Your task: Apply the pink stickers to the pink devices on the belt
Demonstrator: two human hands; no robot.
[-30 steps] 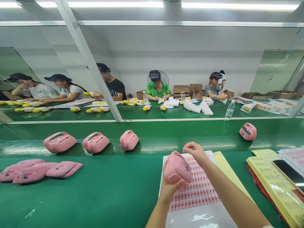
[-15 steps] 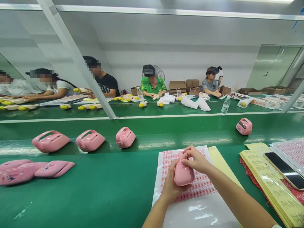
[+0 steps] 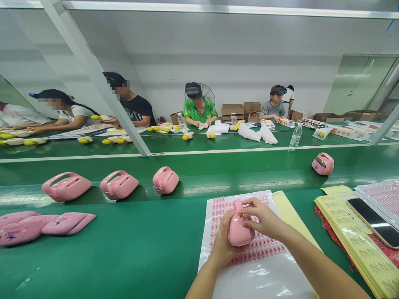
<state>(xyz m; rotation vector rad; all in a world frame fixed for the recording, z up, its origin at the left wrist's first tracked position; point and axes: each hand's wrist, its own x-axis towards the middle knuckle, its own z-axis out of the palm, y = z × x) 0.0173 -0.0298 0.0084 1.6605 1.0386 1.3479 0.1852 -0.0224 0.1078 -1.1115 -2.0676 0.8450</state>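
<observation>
My left hand (image 3: 222,245) is wrapped round the left side and underside of a glossy pink plastic device with a handle (image 3: 239,232). My right hand (image 3: 263,218) reaches across from the right, its curled fingers against the device's narrow upper part and a round detail there. Part of the device is hidden by the fingers. Beneath both hands lies a white sticker sheet (image 3: 255,274) with rows of small pink oval stickers. A yellow sheet (image 3: 289,209) sticks out from under its right side.
Several matching pink devices (image 3: 120,185) stand along the green conveyor belt (image 3: 215,174). Pink printed pieces (image 3: 67,224) lie at left. To the right are yellow label sheets (image 3: 352,241) and a phone (image 3: 374,222). Several people, a water bottle (image 3: 296,136) and a slanted metal post (image 3: 93,70) are beyond.
My right fingers have loosened from a pinch on the device's upper part and spread along its right side. My left hand keeps its hold.
</observation>
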